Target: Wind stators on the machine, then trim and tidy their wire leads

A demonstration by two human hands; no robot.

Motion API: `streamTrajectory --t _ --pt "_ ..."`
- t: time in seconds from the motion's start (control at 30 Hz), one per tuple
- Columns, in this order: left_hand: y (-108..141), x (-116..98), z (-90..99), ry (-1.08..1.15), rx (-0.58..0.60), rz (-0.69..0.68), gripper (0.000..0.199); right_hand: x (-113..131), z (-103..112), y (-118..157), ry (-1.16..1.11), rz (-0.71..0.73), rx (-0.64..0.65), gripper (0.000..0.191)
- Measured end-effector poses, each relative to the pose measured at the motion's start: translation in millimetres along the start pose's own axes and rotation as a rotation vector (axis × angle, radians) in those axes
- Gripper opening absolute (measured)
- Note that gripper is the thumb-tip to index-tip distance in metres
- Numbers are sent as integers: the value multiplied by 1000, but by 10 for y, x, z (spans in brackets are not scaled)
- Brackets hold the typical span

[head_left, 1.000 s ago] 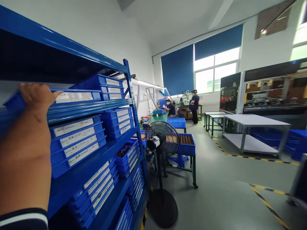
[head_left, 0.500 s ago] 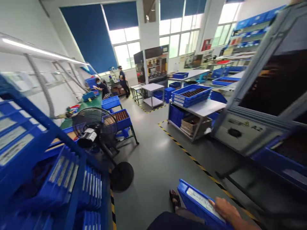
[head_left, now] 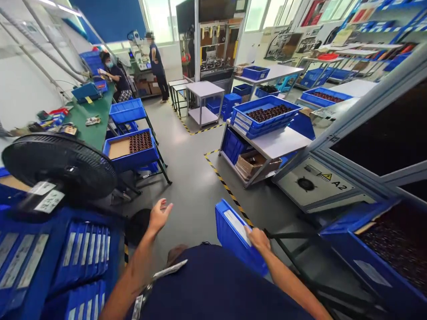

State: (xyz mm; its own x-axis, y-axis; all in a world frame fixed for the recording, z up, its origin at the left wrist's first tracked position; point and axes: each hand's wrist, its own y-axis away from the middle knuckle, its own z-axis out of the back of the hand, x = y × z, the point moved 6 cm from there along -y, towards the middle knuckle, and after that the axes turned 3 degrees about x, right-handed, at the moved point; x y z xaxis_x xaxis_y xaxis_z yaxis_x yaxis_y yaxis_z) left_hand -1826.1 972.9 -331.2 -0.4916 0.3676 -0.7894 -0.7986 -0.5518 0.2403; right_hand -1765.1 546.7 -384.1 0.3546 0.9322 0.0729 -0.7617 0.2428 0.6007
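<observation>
One blue tray [head_left: 230, 240] (one white label [head_left: 236, 224] on its side) hangs above the floor [head_left: 190, 178] — grasped by the right hand [head_left: 260, 241]; the left hand [head_left: 159, 218] is empty, loosely curled. Two people [head_left: 156, 64] are farther back.

We see a blue tray [head_left: 230, 238] with a white label [head_left: 236, 226] at lower centre, our navy shirt [head_left: 213, 284] beside it, a black fan [head_left: 60, 160] at left, a green counter [head_left: 96, 134] at upper left, and black-and-yellow striped tape [head_left: 220, 178] on grey floor [head_left: 187, 191].
</observation>
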Motion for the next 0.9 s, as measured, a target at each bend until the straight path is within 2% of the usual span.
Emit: streamTrajectory --t 0.1,0.23,0.3,0.37,0.43,0.53,0.63,0.7,0.77,0.9 --pt "-458 195 -497 61 145 159 32 579 416 -572 31 76 9 31" --pt "-1140 380 -952 112 277 319 35 1349 924 -1446 38 160 -47 34" --pt "-1523 364 -1187 136 341 363 36 1747 1206 -1833 33 185 -90 34" --pt "-1969 257 -1400 161 400 385 35 2157 1524 -2145 24 205 -144 33" --pt "-2500 63 -1542 181 440 389 34 2551 1857 -2388 12 220 -201 34" --pt "-3427 -344 -1583 199 459 378 33 3045 2319 -2685 -8 227 -273 39" --pt "-4398 -804 -1555 212 471 359 34 3380 2668 -2994 -34 213 -320 50" --pt "-5021 -1107 -1606 226 494 350 35 3534 2841 -3254 -57 200 -338 56" --pt "-5604 -1401 -1745 251 522 349 35 3669 2989 -3576 -80 195 -352 60" --pt "-6603 -1942 -2189 348 558 383 37 4044 3308 -4386 -95 244 -383 61"
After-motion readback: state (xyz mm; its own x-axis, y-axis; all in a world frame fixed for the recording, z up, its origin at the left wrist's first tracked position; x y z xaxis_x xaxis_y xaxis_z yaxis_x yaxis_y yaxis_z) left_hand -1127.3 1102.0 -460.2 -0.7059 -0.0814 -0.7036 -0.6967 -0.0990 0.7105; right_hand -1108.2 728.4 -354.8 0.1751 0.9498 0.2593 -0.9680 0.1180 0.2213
